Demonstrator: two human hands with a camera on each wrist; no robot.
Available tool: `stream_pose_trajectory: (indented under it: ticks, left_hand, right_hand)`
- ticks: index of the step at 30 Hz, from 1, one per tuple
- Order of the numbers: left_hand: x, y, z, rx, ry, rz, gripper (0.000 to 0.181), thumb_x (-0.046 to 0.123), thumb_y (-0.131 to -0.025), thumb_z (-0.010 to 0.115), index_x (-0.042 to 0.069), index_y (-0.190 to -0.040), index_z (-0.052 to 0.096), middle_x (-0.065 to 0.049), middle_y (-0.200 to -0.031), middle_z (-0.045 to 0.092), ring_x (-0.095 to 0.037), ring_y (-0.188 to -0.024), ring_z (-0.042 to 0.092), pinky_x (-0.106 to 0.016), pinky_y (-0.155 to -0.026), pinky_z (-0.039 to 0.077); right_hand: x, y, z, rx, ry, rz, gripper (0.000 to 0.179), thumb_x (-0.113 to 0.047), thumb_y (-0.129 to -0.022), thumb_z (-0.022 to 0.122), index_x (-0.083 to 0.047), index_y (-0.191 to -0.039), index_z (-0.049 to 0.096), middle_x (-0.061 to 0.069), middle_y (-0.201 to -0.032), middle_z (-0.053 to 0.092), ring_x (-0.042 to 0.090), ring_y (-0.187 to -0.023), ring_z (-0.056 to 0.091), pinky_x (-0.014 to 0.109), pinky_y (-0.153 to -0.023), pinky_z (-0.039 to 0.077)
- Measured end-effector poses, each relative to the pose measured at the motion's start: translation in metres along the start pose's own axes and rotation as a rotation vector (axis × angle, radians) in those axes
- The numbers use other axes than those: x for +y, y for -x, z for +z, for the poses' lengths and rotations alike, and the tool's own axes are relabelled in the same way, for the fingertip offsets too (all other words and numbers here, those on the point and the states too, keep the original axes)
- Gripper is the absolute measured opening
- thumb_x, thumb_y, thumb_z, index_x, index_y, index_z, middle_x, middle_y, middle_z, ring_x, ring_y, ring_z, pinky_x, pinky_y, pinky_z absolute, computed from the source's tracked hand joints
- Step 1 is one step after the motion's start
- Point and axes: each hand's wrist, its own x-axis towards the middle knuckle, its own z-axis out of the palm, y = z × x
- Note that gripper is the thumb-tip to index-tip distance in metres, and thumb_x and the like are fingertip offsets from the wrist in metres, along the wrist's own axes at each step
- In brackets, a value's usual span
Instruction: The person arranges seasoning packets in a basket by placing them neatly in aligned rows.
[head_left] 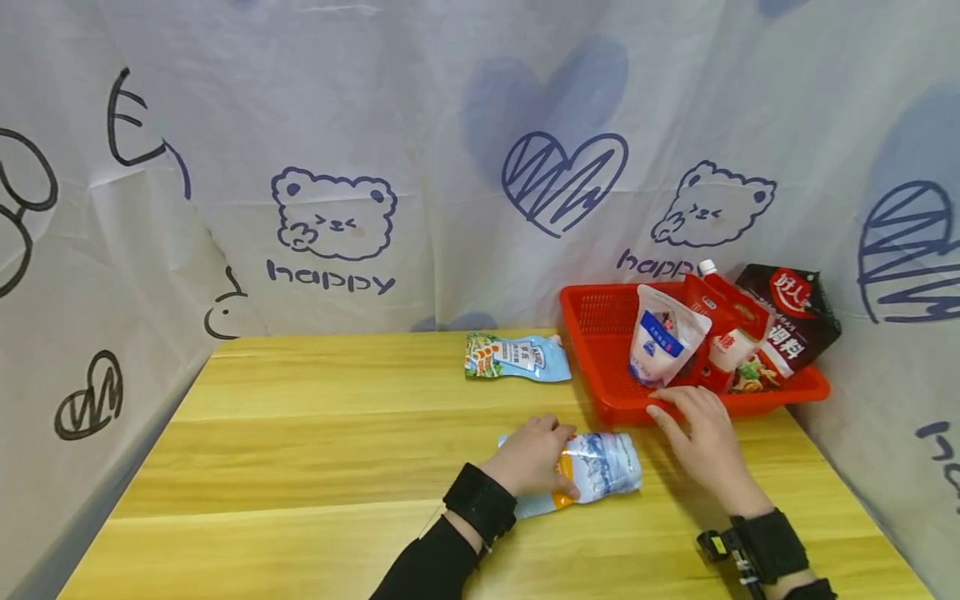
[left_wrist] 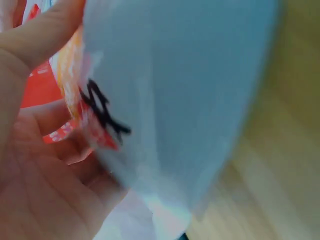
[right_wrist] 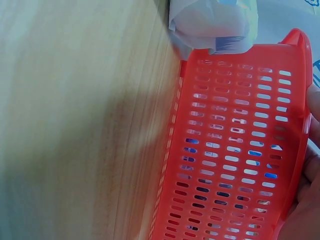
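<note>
My left hand [head_left: 532, 458] grips a white and light-blue pouch [head_left: 600, 465] with an orange band, over the table in front of the basket. The left wrist view shows the pouch's blurred pale side [left_wrist: 175, 90] filling much of the picture, fingers and thumb around its edge. On the right, my right hand [head_left: 701, 437] holds the front rim of the red plastic basket [head_left: 611, 400], thumb on the near side. In the right wrist view the slotted basket wall [right_wrist: 230, 150] shows, with fingers [right_wrist: 314, 100] at its rim.
In the basket stand a white pouch with a blue label [head_left: 663, 337], a red spouted pouch [head_left: 708, 304] and a dark seasoning packet [head_left: 795, 317]. A light-blue Heinz pouch [head_left: 517, 357] lies left of the basket on the wooden table [head_left: 300, 433]. Printed cloth hangs behind.
</note>
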Motion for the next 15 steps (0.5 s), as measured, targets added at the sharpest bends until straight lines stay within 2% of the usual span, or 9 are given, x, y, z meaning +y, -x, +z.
stream_pose_trajectory:
  ticks: [4,8,11,15]
  left_hand:
    - [0.002,0.002,-0.001,0.037,-0.025,0.012,0.083,0.043,-0.072,0.097,0.008,-0.139,0.062,-0.003,-0.11,0.053,-0.015,-0.093,0.054,-0.025,-0.087,0.05]
    - [0.004,0.005,-0.002,0.096,-0.088,0.039,0.069,0.035,-0.072,0.098,0.014,-0.129,0.065,0.002,-0.105,0.051,-0.013,-0.096,0.054,-0.024,-0.081,0.043]
    - [0.002,0.008,-0.006,0.117,-0.111,0.056,0.062,0.029,-0.075,0.096,0.018,-0.127,0.066,0.004,-0.11,0.058,-0.014,-0.104,0.057,-0.024,-0.078,0.038]
    - [-0.002,0.011,-0.013,0.122,-0.083,0.066,0.059,0.022,-0.078,0.094,0.019,-0.13,0.067,0.004,-0.121,0.07,-0.015,-0.104,0.06,-0.023,-0.075,0.032]
  right_hand:
    - [-0.002,-0.001,0.003,-0.005,-0.005,-0.006,0.018,-0.01,-0.097,0.073,-0.002,-0.113,0.071,0.018,-0.11,0.07,0.04,-0.109,0.058,0.059,-0.102,0.036]
    - [-0.003,0.0,0.004,0.011,-0.01,-0.011,0.018,-0.008,-0.095,0.073,-0.001,-0.112,0.071,0.017,-0.108,0.071,0.04,-0.107,0.058,0.058,-0.1,0.036]
    - [-0.003,0.001,0.003,0.028,-0.013,-0.019,0.018,-0.007,-0.094,0.075,-0.001,-0.111,0.071,0.017,-0.107,0.071,0.039,-0.105,0.059,0.056,-0.098,0.036]
    - [-0.001,0.0,0.001,0.028,-0.009,-0.022,0.019,-0.007,-0.093,0.076,-0.002,-0.111,0.072,0.016,-0.107,0.071,0.038,-0.106,0.059,0.055,-0.099,0.036]
